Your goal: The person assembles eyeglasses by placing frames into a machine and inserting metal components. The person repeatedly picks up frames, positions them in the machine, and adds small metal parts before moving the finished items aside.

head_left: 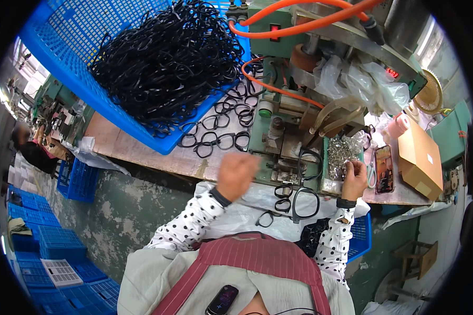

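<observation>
My left hand [237, 176] hangs over the table's front edge, left of the green press. It looks curled, but motion smears its fingers and I cannot tell if it holds anything. At the tray [325, 185] of small metal parts [343, 157], my right hand [355, 180] has thumb and fingers pinched together; what lies between them is too small to make out. Black eyeglass frames [306, 203] lie at the press front, between my hands. Several more black frames [207, 138] are spread on the table beyond my left hand.
A big blue basket [165, 144] heaped with black eyeglass frames [163, 68] stands at the back left. Orange hoses [294, 26] loop over the press [276, 134]. Right of the tray are scissors [371, 176], a phone [384, 169] and a cardboard box [420, 160]. Another person [32, 155] sits far left.
</observation>
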`<state>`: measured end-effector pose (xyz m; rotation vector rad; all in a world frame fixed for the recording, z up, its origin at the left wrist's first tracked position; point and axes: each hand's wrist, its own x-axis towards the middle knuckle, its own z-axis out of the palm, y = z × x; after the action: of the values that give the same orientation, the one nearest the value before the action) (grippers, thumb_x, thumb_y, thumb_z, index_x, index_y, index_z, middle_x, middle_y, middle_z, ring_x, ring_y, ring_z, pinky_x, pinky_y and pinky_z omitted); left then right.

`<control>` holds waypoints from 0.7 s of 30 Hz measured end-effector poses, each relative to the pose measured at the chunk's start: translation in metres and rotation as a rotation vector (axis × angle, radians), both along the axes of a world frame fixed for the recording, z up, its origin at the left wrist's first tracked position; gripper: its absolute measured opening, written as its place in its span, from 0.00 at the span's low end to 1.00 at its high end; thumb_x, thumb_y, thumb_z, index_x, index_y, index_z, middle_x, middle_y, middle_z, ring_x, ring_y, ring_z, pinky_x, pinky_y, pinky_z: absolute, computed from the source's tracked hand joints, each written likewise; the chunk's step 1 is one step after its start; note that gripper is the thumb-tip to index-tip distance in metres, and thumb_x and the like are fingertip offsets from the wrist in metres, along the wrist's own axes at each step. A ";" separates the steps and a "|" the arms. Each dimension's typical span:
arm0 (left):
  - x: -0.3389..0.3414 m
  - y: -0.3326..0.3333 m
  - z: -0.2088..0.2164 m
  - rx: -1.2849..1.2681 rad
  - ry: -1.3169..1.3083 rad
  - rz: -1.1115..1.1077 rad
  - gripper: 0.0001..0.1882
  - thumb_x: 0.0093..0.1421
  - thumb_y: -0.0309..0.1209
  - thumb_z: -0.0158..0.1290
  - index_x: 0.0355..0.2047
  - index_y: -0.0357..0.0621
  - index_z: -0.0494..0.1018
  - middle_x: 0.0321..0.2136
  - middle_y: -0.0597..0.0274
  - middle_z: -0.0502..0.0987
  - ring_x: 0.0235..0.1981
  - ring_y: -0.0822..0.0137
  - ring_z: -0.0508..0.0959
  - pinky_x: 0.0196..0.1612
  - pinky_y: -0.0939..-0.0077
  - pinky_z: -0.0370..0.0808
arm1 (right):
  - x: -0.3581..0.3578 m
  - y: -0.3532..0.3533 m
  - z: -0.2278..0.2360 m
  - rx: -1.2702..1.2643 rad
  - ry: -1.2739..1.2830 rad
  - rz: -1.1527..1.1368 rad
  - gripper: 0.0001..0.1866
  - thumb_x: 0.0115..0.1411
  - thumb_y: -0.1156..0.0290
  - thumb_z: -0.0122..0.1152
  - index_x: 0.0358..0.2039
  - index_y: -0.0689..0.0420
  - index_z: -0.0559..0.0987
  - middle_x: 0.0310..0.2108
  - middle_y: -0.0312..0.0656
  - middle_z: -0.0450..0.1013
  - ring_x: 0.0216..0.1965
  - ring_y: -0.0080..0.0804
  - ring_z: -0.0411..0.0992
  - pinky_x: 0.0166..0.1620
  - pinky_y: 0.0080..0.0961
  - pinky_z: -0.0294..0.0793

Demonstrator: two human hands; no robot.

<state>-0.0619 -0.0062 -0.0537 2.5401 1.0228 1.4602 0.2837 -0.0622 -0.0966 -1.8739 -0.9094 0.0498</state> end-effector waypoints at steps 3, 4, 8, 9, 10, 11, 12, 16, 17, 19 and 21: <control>-0.048 0.032 -0.033 -0.296 0.049 0.369 0.06 0.58 0.27 0.54 0.35 0.41 0.75 0.31 0.53 0.73 0.32 0.50 0.74 0.35 0.61 0.71 | -0.009 0.001 0.005 -0.019 -0.083 -0.031 0.07 0.59 0.71 0.61 0.37 0.56 0.81 0.30 0.44 0.79 0.30 0.34 0.78 0.36 0.27 0.75; -0.061 0.044 -0.040 -0.266 0.140 0.462 0.06 0.59 0.30 0.54 0.35 0.42 0.75 0.30 0.53 0.72 0.31 0.52 0.74 0.36 0.60 0.72 | -0.010 0.001 0.005 0.010 -0.131 -0.026 0.07 0.59 0.71 0.61 0.37 0.56 0.81 0.30 0.44 0.79 0.31 0.34 0.78 0.36 0.27 0.75; -0.073 0.082 -0.064 -0.283 0.257 0.597 0.12 0.54 0.39 0.59 0.34 0.46 0.76 0.35 0.58 0.73 0.41 0.52 0.72 0.41 0.56 0.68 | -0.007 0.001 -0.001 0.028 -0.192 -0.021 0.07 0.60 0.72 0.60 0.38 0.55 0.82 0.30 0.43 0.80 0.30 0.33 0.78 0.35 0.27 0.75; -0.068 0.086 -0.065 -0.326 0.266 0.635 0.12 0.53 0.40 0.59 0.33 0.47 0.76 0.36 0.59 0.74 0.41 0.52 0.71 0.42 0.55 0.67 | -0.006 0.003 0.000 0.029 -0.213 -0.022 0.07 0.60 0.72 0.60 0.38 0.55 0.82 0.29 0.43 0.80 0.29 0.33 0.78 0.35 0.27 0.75; -0.064 0.088 -0.067 -0.369 0.275 0.674 0.13 0.52 0.41 0.60 0.32 0.48 0.76 0.36 0.59 0.74 0.42 0.52 0.71 0.43 0.53 0.66 | -0.008 0.003 0.000 0.007 -0.137 -0.031 0.06 0.60 0.73 0.59 0.37 0.54 0.82 0.27 0.42 0.79 0.26 0.31 0.77 0.33 0.26 0.75; -0.062 0.092 -0.072 -0.386 0.273 0.667 0.12 0.52 0.41 0.59 0.31 0.48 0.75 0.36 0.60 0.74 0.42 0.52 0.71 0.42 0.53 0.66 | -0.006 0.004 0.000 0.016 -0.082 -0.025 0.05 0.60 0.73 0.60 0.35 0.54 0.81 0.25 0.41 0.78 0.24 0.30 0.76 0.30 0.26 0.74; -0.064 0.096 -0.077 -0.404 0.272 0.654 0.12 0.52 0.41 0.59 0.31 0.48 0.75 0.36 0.60 0.74 0.42 0.52 0.71 0.42 0.52 0.66 | -0.007 0.003 0.002 0.026 -0.090 -0.017 0.04 0.59 0.74 0.60 0.34 0.55 0.81 0.25 0.41 0.78 0.24 0.29 0.76 0.30 0.26 0.74; -0.067 0.100 -0.079 -0.447 0.118 0.572 0.11 0.58 0.38 0.54 0.30 0.44 0.70 0.28 0.53 0.75 0.34 0.48 0.75 0.36 0.53 0.69 | 0.000 0.002 -0.001 0.043 -0.213 0.052 0.06 0.52 0.77 0.63 0.32 0.54 0.81 0.28 0.41 0.78 0.31 0.35 0.76 0.35 0.28 0.73; -0.067 0.097 -0.070 -0.509 -0.011 0.528 0.11 0.60 0.37 0.52 0.30 0.43 0.68 0.26 0.49 0.75 0.30 0.46 0.75 0.33 0.54 0.70 | -0.004 0.004 0.001 0.018 -0.137 0.077 0.07 0.51 0.77 0.63 0.33 0.54 0.81 0.29 0.41 0.78 0.31 0.36 0.76 0.36 0.28 0.73; -0.064 0.098 -0.060 -0.430 -0.142 0.475 0.09 0.64 0.34 0.50 0.34 0.42 0.65 0.24 0.48 0.76 0.24 0.46 0.77 0.28 0.58 0.72 | -0.024 0.008 0.022 0.074 -0.118 0.118 0.07 0.51 0.76 0.64 0.32 0.54 0.81 0.30 0.41 0.78 0.31 0.36 0.76 0.36 0.28 0.73; -0.044 0.084 -0.024 -0.499 -0.328 0.396 0.08 0.63 0.32 0.51 0.37 0.41 0.68 0.25 0.54 0.77 0.24 0.57 0.78 0.27 0.66 0.73 | -0.036 0.014 0.034 0.151 -0.105 0.206 0.05 0.53 0.77 0.63 0.31 0.56 0.82 0.27 0.41 0.77 0.30 0.34 0.75 0.35 0.26 0.72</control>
<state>-0.1059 0.0777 -0.0779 1.7592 1.6371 1.4001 0.2475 -0.0484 -0.0629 -1.6510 -1.1447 0.0073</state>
